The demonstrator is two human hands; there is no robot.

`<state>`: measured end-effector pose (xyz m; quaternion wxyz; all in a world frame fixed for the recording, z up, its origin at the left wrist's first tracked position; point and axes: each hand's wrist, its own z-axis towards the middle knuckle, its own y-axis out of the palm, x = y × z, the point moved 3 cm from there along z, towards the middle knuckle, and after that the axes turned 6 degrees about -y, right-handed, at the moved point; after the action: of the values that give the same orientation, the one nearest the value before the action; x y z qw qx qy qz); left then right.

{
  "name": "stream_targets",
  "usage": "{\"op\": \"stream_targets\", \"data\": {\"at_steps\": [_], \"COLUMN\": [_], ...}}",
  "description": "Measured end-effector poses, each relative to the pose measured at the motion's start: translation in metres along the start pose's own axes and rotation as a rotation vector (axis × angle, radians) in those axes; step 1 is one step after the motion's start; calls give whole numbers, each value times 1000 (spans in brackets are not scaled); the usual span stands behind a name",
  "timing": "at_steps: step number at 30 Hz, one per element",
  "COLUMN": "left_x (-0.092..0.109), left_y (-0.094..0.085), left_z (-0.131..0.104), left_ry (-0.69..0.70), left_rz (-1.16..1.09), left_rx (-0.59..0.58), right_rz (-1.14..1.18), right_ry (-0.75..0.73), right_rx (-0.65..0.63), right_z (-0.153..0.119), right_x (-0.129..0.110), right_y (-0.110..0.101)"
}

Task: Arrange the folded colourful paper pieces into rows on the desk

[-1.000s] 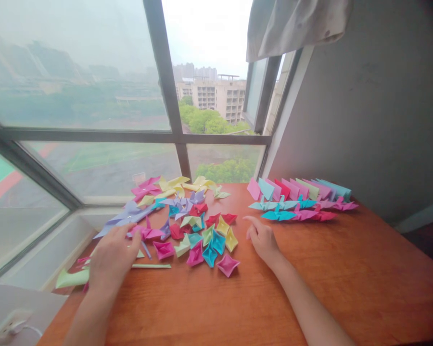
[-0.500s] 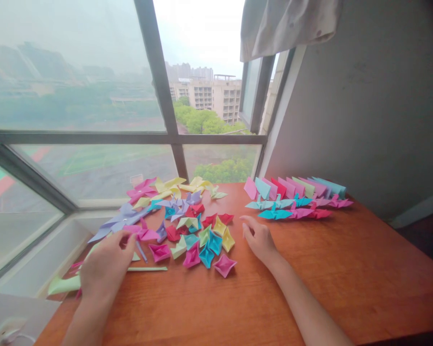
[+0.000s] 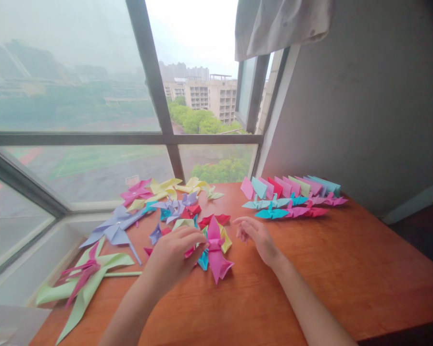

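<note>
A magenta paper crane (image 3: 215, 247) is pinched in my left hand (image 3: 175, 254), held above the middle of the cluster, its wings pointing toward and away from me. Just to its right is my right hand (image 3: 261, 240), loosely curled with the index finger stretched toward the crane and nothing visible in it. Partly covered by the left hand and the crane are several small folded paper boats, among them a yellow one (image 3: 225, 239) and a blue one (image 3: 203, 261).
Several cranes, such as a blue one (image 3: 272, 213), stand in rows at the back right, before a row of folded paper planes (image 3: 288, 187). On the left lie a green pinwheel (image 3: 111, 262) and a purple pinwheel (image 3: 117, 226). The window (image 3: 216, 139) borders the wooden table (image 3: 328, 269).
My left hand has moved right with the magenta crane, from beside the purple pinwheel to over the boats, uncovering the green pinwheel. My right hand stays nearly in place, its fingers shifted slightly.
</note>
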<state>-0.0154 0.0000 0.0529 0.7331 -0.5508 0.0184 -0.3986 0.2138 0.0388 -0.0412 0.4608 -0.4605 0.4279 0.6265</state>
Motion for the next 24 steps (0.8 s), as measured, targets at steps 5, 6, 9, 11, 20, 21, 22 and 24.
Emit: {"op": "stream_targets", "data": {"at_steps": [5, 6, 9, 11, 20, 21, 22, 24], "left_x": [20, 22, 24, 22, 6, 6, 7, 10], "left_y": [29, 31, 36, 38, 59, 60, 61, 64], "left_z": [19, 21, 23, 23, 12, 12, 13, 13], "left_ry": [78, 84, 78, 23, -311, -331, -349, -377], "left_rz": [-70, -87, -152, -192, -385, -405, -421, -452], "left_rx": [-148, -152, -127, -72, -10, -14, -17, -35], "right_rz": [122, 102, 17, -18, 7, 38, 72, 139], "right_ry": [60, 74, 99, 96, -6, -5, -5, -7], "right_rx": [-53, -66, -109, -94, 286, 288, 285, 271], "right_z": [-3, -3, -4, -3, -2, -2, -3, -4], "right_x": [-4, -4, -8, -10, -10, -8, -7, -4], "right_y": [0, 1, 4, 7, -3, -3, -3, -2]}}
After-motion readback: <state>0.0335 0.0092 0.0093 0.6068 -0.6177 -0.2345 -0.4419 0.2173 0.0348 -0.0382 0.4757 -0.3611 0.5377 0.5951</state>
